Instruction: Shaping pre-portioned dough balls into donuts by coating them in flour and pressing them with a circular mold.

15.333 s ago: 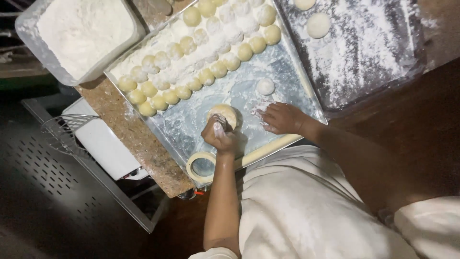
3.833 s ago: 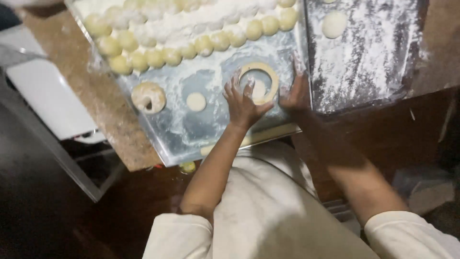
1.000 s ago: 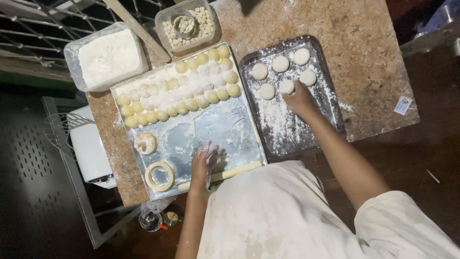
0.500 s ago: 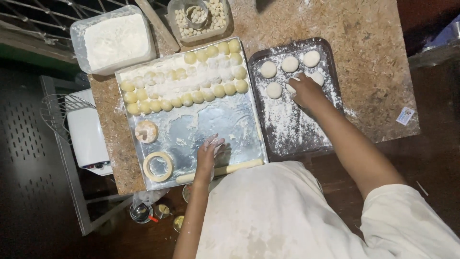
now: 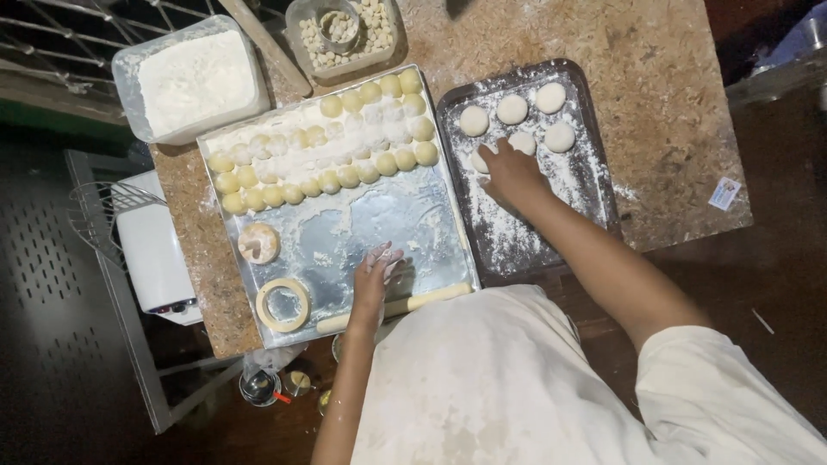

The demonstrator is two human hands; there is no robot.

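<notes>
At the near table edge: the person's white, flour-marked garment (image 5: 508,379) fills the lower frame.
Rolling pin: a slim pale rolling pin (image 5: 396,307) lies along the near rim of the silver tray (image 5: 431,224), just beside the left wrist.
Left hand: the left hand (image 5: 376,269) rests palm down on the bare, floured tray floor; fingers dusted white, held loosely together, gripping nothing.
Ring: a pale ring cutter (image 5: 283,304) lies flat at the tray's near left corner, apart from the hand.
Shaped piece: one floured dough piece (image 5: 258,243) sits just beyond the ring.
Dough balls: yellow dough balls (image 5: 332,155) stand in rows around a floured middle strip across the tray's far half.
Right hand: the right hand (image 5: 510,175) reaches onto the dark floured tray (image 5: 594,185); fingertips spread slightly and pressed on a flattened dough disc (image 5: 523,142), not closed round it.
Other discs: four more white discs (image 5: 512,108) lie beside it at the far end, in two rows.
Far edge: a clear tub of flour (image 5: 196,77) at far left; a tub of small pale pieces (image 5: 345,34) beyond the silver tray.
Table: speckled brown tabletop (image 5: 672,129).
</notes>
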